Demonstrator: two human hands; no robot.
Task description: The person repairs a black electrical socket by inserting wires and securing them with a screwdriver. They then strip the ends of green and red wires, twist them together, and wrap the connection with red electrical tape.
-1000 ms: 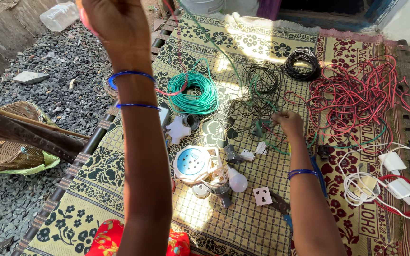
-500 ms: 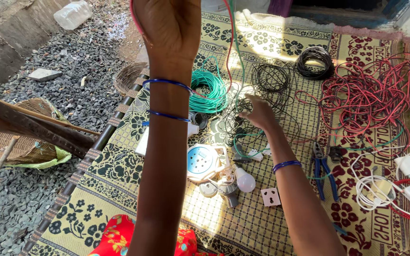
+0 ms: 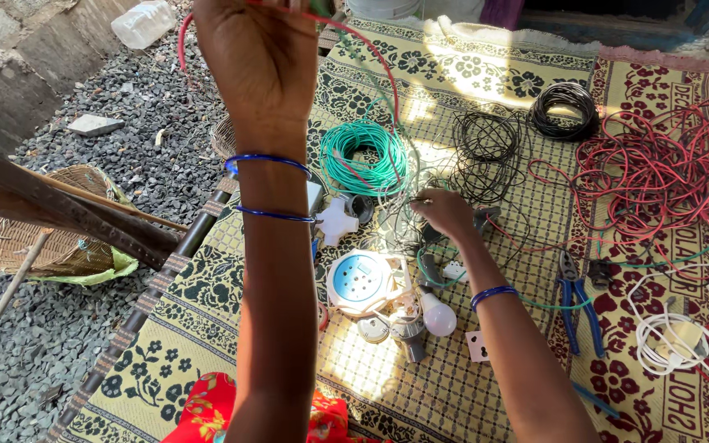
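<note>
A woven basket [image 3: 47, 234] sits far left on the gravel. The left hand [image 3: 260, 61], raised high, is closed around red and green wires [image 3: 371, 53] that trail down toward a green wire coil [image 3: 363, 156] on the patterned mat [image 3: 223, 279]. Near it lies a round white and blue socket box [image 3: 360, 279]. The right hand [image 3: 445, 212] pinches thin wire strands on the mat. Further right are blue-handled pliers [image 3: 576, 299] and a tangle of red wire [image 3: 658, 176].

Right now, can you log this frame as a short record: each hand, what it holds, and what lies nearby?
left hand: raised high, gripping red and green wires
right hand: low on the mat, touching thin wires
near right hand: green wire coil, black wire coil, bulb
further right: blue pliers, red wire tangle
</note>
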